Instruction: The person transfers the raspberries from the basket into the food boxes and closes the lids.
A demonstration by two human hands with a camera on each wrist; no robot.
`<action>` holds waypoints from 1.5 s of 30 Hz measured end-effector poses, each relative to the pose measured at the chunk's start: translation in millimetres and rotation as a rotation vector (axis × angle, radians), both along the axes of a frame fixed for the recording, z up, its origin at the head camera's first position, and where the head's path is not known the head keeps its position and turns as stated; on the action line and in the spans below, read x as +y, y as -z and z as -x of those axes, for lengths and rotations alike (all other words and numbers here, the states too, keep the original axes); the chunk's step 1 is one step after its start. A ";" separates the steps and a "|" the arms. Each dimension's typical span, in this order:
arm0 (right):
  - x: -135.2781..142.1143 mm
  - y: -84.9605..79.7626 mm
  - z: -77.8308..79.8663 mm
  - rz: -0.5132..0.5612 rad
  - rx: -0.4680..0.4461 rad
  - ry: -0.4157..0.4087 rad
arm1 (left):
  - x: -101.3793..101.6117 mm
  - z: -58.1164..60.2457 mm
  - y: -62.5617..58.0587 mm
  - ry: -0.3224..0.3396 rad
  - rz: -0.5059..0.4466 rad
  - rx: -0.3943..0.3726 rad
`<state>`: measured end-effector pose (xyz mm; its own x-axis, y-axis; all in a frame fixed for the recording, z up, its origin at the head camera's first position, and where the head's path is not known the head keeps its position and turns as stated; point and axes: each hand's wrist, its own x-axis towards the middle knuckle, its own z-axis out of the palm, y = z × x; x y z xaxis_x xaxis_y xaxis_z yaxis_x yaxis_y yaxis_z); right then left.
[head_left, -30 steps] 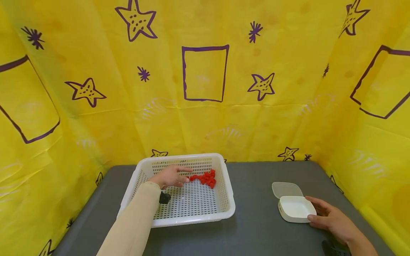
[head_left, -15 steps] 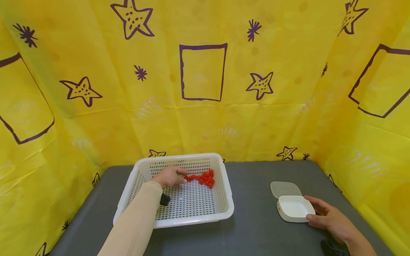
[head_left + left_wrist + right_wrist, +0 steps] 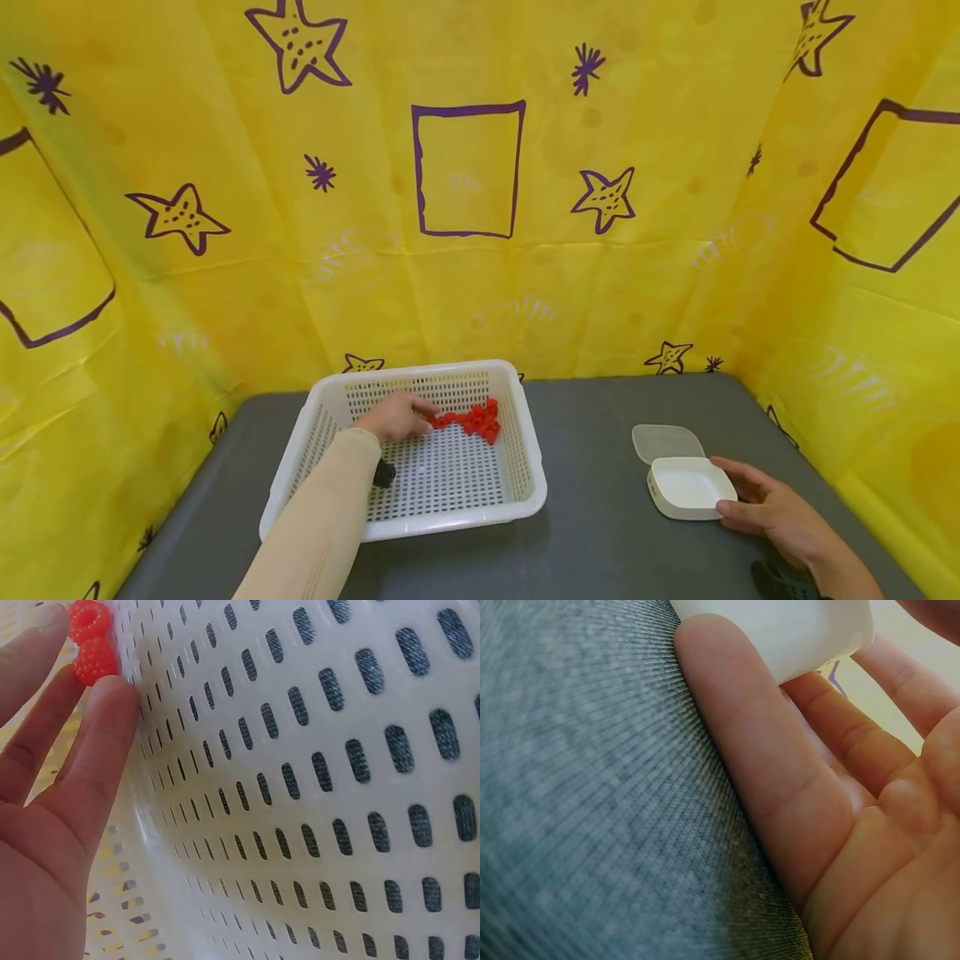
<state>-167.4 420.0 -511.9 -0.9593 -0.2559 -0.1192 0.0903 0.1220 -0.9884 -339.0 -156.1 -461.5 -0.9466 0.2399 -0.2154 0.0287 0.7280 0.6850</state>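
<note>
The left hand (image 3: 396,417), spread less wide than a second ago, has red berries (image 3: 95,661) beside its parted fingers in the white basket (image 3: 450,520), so picking seems under way. The right hand (image 3: 783,518) grips the white box (image 3: 690,487).

Left arm (image 3: 322,508) outstretched, left grip (image 3: 396,417) spread, right grip (image 3: 780,515) curved
</note>
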 end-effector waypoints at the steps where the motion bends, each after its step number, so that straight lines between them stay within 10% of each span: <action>1: -0.1 -0.6 0.2 0.000 0.002 -0.004 | -0.2 0.0 0.8 0.000 0.007 0.005; 24: 0.6 -3.5 -2.1 -0.012 -0.008 0.001 | 7.9 3.8 -5.6 0.155 0.230 0.131; 45: 0.0 -1.8 -2.5 0.012 -0.032 -0.029 | 1.3 4.0 0.1 0.168 0.187 0.127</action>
